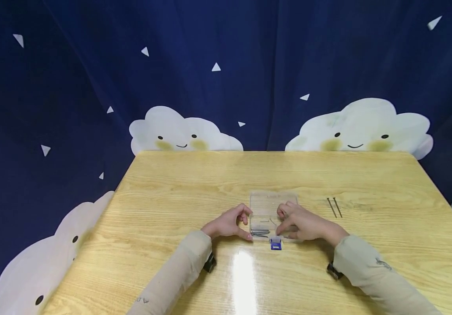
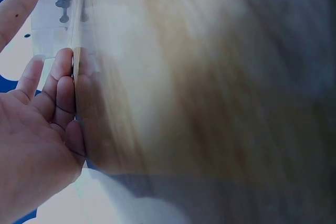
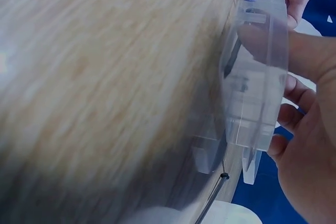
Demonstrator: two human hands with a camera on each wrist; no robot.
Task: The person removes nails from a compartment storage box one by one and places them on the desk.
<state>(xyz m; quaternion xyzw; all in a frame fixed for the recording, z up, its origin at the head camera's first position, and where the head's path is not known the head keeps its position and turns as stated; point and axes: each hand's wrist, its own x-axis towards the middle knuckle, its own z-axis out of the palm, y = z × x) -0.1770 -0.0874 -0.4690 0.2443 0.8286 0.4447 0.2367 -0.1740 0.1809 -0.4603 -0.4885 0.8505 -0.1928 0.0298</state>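
A clear plastic box (image 1: 273,199) lies with its lid folded back on the table, a blue latch (image 1: 276,245) at its front. Several nails (image 1: 259,232) lie in its left compartment, and smaller ones (image 1: 264,221) sit behind. My left hand (image 1: 231,222) holds the box's left side, thumb at the front corner and bent fingers along the edge. Over the right compartment, my right hand (image 1: 302,222) reaches in with bent fingers. Seen through the clear wall in the right wrist view, a fingertip (image 3: 254,43) meets a dark nail (image 3: 232,59).
Two long nails (image 1: 334,208) lie side by side on the wooden table (image 1: 182,175), right of the box. A dark blue curtain (image 1: 194,39) with cloud prints hangs behind and to the left. Light glares off the tabletop in front of the box.
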